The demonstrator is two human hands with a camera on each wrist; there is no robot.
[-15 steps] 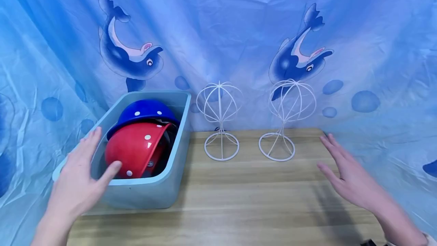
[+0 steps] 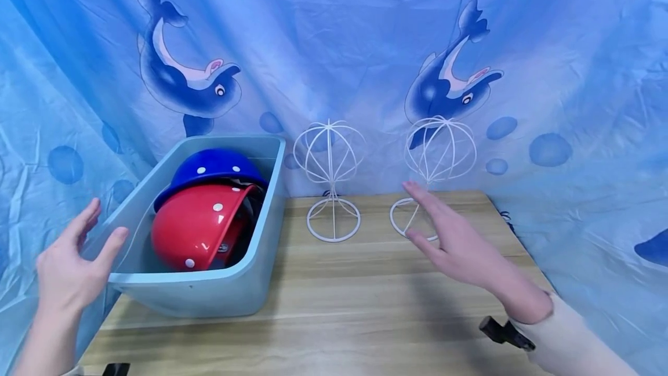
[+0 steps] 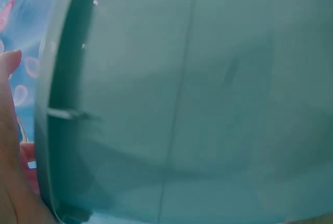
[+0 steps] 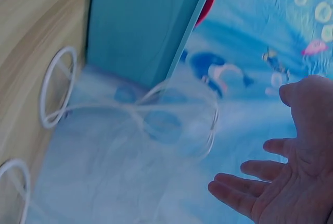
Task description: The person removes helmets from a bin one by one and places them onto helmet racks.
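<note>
A light blue-green plastic bin [image 2: 193,297] stands on the left with two helmets in it. The red helmet [image 2: 185,225] with white dots lies tilted on its side in front; behind it is a blue helmet [image 2: 216,168], also dotted. At the bin's front left corner is my left hand [image 2: 73,268], thumb and fingers spread apart; the bin's wall [image 3: 218,109] fills most of the left wrist view. My right hand [image 2: 464,242] hovers over the table with straight fingers, overlapping the right white wire stand [image 2: 392,217]. Nothing is in either hand.
A second white wire stand [image 2: 333,190] with a round cage top stands between the bin and the right stand. Both are near the back edge of the wooden table [image 2: 334,300]. A blue dolphin-print curtain [image 2: 334,45] hangs behind and along both sides.
My right hand has swung left from the table's right edge to before the right stand. My left hand has shifted left and outward along the bin. The head view has shifted slightly.
</note>
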